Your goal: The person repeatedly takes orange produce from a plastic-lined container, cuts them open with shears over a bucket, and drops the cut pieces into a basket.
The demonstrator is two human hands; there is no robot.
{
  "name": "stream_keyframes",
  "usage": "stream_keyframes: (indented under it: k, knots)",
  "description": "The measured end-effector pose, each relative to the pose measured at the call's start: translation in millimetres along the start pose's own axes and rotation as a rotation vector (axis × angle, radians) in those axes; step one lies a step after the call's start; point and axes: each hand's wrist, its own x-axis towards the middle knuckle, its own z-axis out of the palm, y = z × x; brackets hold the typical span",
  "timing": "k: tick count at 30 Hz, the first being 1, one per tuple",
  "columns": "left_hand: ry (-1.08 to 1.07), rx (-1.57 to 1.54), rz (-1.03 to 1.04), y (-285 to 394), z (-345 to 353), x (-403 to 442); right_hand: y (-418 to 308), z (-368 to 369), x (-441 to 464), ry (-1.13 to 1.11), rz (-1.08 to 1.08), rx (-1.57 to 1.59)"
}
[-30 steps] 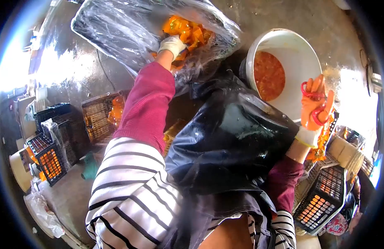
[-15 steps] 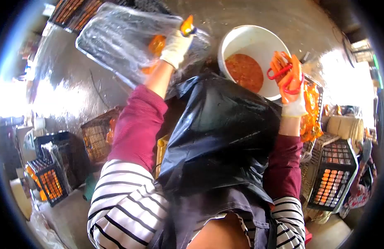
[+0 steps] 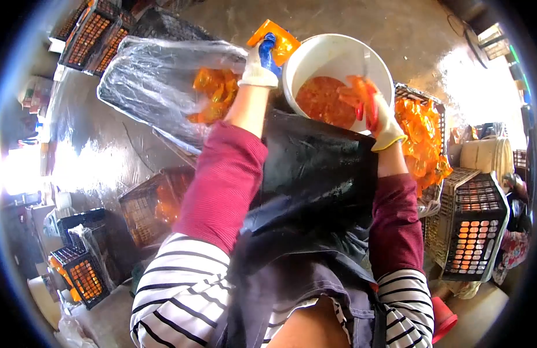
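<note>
My left hand [image 3: 261, 65], in a white glove with blue on the fingers, pinches a shiny orange packet [image 3: 281, 42] at the left rim of a white bucket [image 3: 377, 55]. Chunky red-orange food [image 3: 326, 101] lies in the bottom of this bucket. Over the bucket's right side is my right hand [image 3: 377, 113], its glove stained orange. It grips red-handled scissors [image 3: 366, 66] with the grey blades pointing up; the blades look blurred. Beside my left forearm, more orange packets [image 3: 213, 87] rest in a crate lined with clear plastic [image 3: 144, 69].
To the right of the bucket stands a crate heaped with crumpled orange packets [image 3: 422, 136]. Stacked dark crates [image 3: 468, 232] are at the right, others [image 3: 94, 37] at the upper left. A black apron [image 3: 315, 168] covers my front up to the bucket.
My left hand has moved right from the plastic-lined crate to the bucket's rim with the orange packet. My right hand has shifted left and down over the bucket, and the scissors' blades now point up.
</note>
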Motion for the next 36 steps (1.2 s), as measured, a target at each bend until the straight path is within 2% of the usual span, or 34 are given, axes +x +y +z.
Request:
stream_keyframes:
  k: [1, 2, 3, 4, 6, 9, 12, 15, 18, 21, 22, 24, 27, 28, 29, 32, 35, 36]
  knots:
    - [-0.066, -0.239, -0.056, -9.2, 1.3, 8.8, 10.4, -6.1, 6.9, 0.017, -0.006, -0.208]
    - [-0.073, -0.276, 0.000, -13.2, 19.6, 3.3, 15.1, -3.7, 8.9, 0.041, -0.010, -0.416]
    - [-0.107, -0.319, -0.007, -20.9, 26.1, 2.4, 2.7, 16.2, -7.0, -0.037, 0.129, -0.252]
    - [-0.139, -0.363, -0.017, -28.8, 31.5, 0.9, 20.0, -0.5, 7.0, -0.120, 0.032, -0.417]
    - [-0.139, -0.358, -0.037, -43.4, 37.8, -5.4, 16.9, 8.0, -0.8, -0.158, -0.031, -0.614]
    - [-0.100, -0.207, -0.111, -58.3, 36.1, -6.8, 12.4, 18.8, -8.5, -0.121, -0.029, -0.726]
    - [-0.180, -0.100, -0.128, -66.8, 40.0, -5.4, 11.9, 29.1, -6.9, -0.052, -0.287, -0.899]
    - [-0.258, -0.021, -0.158, -66.9, 39.6, -3.3, 8.1, 33.4, -7.2, -0.006, -0.125, -0.760]
    - [-0.298, -0.003, -0.145, -59.9, 44.4, -8.8, -7.0, 44.0, -22.7, 0.075, -0.064, -0.858]
    - [-0.251, -0.021, -0.160, -60.2, 44.9, -9.3, -13.8, 54.4, -27.0, 0.190, 0.014, -0.930]
    - [-0.226, -0.048, -0.176, -60.8, 45.6, -8.3, -14.4, 51.3, -25.7, 0.180, 0.068, -0.837]
    - [-0.235, 0.263, -0.118, -57.7, 50.4, -17.4, -12.6, 39.8, -17.8, 0.158, 0.173, -0.652]
    - [-0.262, 0.609, -0.075, -49.1, 56.2, -27.3, 10.0, 25.0, -0.8, 0.168, -0.233, -0.950]
    - [-0.274, 0.704, -0.068, -47.7, 57.0, -28.4, 16.2, 19.3, 5.3, 0.156, -0.232, -0.916]
    - [-0.266, 0.650, -0.071, -53.0, 55.6, -26.8, 19.9, 15.7, 9.1, 0.145, -0.230, -0.881]
    - [-0.278, 0.821, 0.009, -51.6, 48.4, -25.2, 20.6, 2.8, 7.8, 0.128, -0.200, -0.922]
    - [-0.209, 0.715, -0.086, -40.0, 59.3, -36.7, 5.3, 20.0, -5.0, 0.179, -0.163, -1.183]
    - [-0.235, 0.806, -0.047, -40.6, 57.8, -35.3, -1.4, 31.3, -11.0, 0.208, -0.151, -1.293]
